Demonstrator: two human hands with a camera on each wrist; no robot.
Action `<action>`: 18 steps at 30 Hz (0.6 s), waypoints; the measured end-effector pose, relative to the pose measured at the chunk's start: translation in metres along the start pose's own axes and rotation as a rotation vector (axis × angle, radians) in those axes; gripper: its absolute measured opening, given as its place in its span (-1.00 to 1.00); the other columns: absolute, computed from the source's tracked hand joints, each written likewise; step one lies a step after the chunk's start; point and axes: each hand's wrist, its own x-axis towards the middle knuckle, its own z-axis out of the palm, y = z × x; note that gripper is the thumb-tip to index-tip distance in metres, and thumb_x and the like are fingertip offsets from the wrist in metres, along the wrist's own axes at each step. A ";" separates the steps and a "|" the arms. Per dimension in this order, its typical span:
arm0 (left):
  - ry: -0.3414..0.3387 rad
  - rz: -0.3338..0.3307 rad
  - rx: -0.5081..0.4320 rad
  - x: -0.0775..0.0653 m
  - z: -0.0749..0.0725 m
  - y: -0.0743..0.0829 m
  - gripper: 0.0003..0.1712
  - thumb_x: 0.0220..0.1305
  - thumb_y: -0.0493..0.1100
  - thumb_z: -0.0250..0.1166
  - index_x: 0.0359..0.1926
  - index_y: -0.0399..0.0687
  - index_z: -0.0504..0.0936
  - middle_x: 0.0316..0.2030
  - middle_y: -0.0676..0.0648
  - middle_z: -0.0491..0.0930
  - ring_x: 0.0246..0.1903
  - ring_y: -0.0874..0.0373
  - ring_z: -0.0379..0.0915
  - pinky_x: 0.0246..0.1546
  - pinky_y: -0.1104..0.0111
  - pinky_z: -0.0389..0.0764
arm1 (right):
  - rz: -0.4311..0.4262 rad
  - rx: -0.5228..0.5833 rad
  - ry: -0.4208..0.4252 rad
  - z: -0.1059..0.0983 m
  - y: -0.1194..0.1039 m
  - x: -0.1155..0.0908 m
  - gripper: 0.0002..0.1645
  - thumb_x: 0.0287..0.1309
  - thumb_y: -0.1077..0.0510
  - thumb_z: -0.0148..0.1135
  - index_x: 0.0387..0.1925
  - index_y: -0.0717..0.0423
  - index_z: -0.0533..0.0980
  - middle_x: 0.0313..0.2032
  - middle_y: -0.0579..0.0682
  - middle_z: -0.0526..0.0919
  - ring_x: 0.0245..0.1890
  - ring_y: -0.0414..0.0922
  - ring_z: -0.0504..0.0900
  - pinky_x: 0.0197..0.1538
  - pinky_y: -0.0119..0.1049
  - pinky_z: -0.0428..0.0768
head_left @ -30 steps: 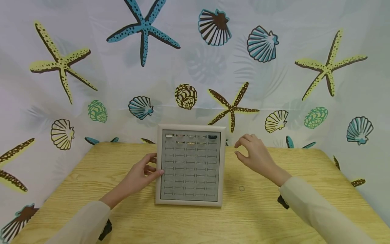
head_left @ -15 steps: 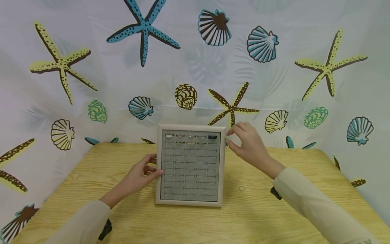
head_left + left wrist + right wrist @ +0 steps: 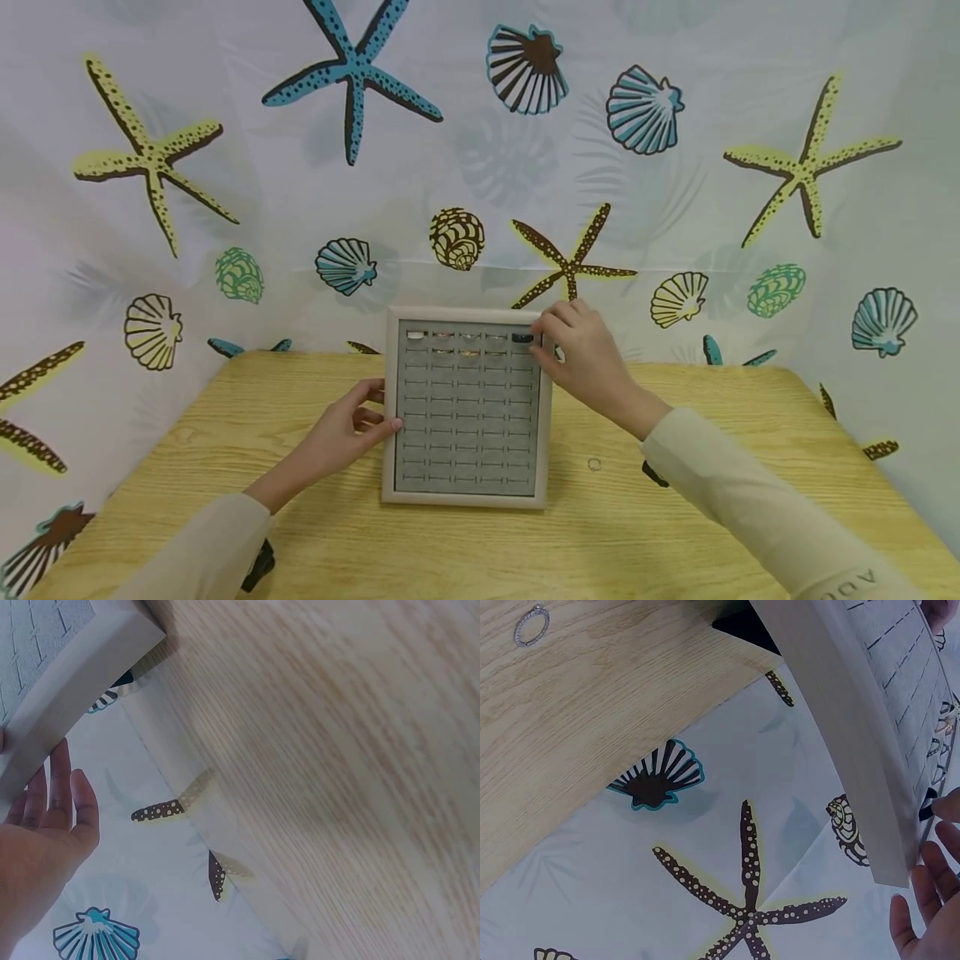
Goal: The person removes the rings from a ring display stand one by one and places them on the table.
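A ring display board with a pale frame and grey slotted padding stands on the table, facing me. My left hand grips its left edge, thumb on the front of the frame and fingers behind. At the upper right corner is my right hand, thumb and forefinger parted, fingertips right beside the black ring in the top row. In the right wrist view a fingertip meets that black ring. More rings, silver and gold, sit in the top two rows, among them a wide white ring.
A thin silver ring lies on the wooden table right of the board; the right wrist view shows small stones around this ring. Behind the table hangs a white cloth printed with starfish and shells.
My right hand has moved left from beside the board to its upper right corner, up to the black ring. The left hand and board have stayed in place.
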 end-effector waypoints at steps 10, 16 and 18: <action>0.003 -0.002 0.005 -0.001 -0.001 0.002 -0.37 0.22 -0.04 0.22 0.24 -0.11 0.23 0.00 -0.19 0.42 -0.21 0.09 0.52 -0.18 0.26 0.52 | 0.044 -0.124 0.014 0.009 -0.008 0.001 -0.85 -0.03 0.19 0.35 -0.36 0.07 0.55 -0.33 -0.03 0.51 -0.31 -0.05 0.38 -0.31 -0.18 0.31; 0.000 0.000 0.002 -0.001 -0.001 0.003 -0.37 0.21 -0.04 0.22 0.24 -0.10 0.23 0.00 -0.19 0.42 -0.20 0.09 0.53 -0.19 0.30 0.53 | 0.059 -0.162 0.028 0.014 -0.010 0.002 -0.85 -0.04 0.16 0.37 -0.38 0.06 0.57 -0.35 -0.03 0.50 -0.32 -0.05 0.37 -0.31 -0.21 0.30; -0.001 0.002 0.003 -0.001 0.000 0.003 -0.37 0.21 -0.04 0.22 0.24 -0.10 0.23 0.00 -0.19 0.42 -0.20 0.09 0.53 -0.20 0.30 0.53 | 0.063 -0.166 0.027 0.015 -0.010 0.002 -0.86 -0.03 0.15 0.36 -0.38 0.06 0.57 -0.35 -0.03 0.50 -0.33 -0.05 0.36 -0.31 -0.21 0.29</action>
